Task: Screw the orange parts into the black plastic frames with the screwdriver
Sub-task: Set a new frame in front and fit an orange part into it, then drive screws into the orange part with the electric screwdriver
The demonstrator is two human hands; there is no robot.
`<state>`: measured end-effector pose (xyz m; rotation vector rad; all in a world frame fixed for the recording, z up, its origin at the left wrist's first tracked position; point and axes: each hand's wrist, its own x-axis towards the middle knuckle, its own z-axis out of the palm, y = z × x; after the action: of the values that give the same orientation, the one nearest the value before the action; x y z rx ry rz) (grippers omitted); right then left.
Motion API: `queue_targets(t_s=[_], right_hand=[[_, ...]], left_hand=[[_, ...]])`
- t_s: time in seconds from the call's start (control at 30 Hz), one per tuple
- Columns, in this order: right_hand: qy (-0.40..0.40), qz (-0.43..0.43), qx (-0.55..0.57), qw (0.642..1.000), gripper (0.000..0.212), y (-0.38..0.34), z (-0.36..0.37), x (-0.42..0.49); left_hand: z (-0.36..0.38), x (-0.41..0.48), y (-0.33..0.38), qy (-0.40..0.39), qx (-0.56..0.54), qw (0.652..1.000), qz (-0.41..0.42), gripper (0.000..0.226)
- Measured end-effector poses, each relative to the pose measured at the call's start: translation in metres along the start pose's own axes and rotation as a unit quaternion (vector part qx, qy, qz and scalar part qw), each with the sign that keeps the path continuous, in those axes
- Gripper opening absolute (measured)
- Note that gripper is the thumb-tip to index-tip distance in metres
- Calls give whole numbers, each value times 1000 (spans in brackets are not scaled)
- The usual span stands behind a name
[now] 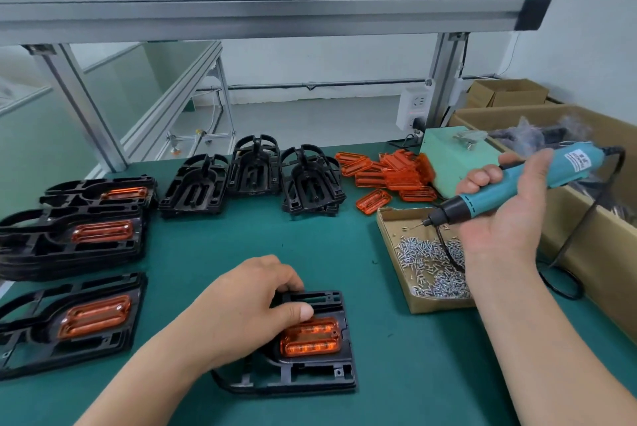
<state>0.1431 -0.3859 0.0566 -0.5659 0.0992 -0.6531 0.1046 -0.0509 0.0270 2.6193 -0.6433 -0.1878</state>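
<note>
A black plastic frame lies on the green mat in front of me with an orange part seated in it. My left hand presses down on the frame's upper left, thumb at the orange part's top edge. My right hand grips a teal electric screwdriver, its bit pointing down-left over a cardboard tray of screws. Loose orange parts are piled at the back.
Frames with orange parts fitted are stacked at the left. Bare black frames stand in a row at the back. A green box and cardboard cartons line the right side. An aluminium shelf spans overhead.
</note>
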Motion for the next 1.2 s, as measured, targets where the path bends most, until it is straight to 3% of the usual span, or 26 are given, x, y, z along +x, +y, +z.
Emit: queue_targets(t_s=[0.23,0.37,0.57,0.67,0.83,1.2], right_hand=[[7,-20,9,1000,38,-7,-11,6],[18,-53,50,997,38,-23,-18,17],[40,-46,66,996,38,-25,-24,22],[44,-34,63,996,37,-24,-22,22],[41,-32,61,997,39,-23,-20,21],[36,-29,57,997,37,-22,-20,18]], left_hand=[[-9,28,53,89,11,993,77,24],[-5,70,108,48,48,985,161,23],[35,123,168,-61,194,950,238,30],[45,136,172,-114,165,949,244,34],[50,143,165,-152,98,953,244,15],[45,137,149,-111,-48,974,193,14]])
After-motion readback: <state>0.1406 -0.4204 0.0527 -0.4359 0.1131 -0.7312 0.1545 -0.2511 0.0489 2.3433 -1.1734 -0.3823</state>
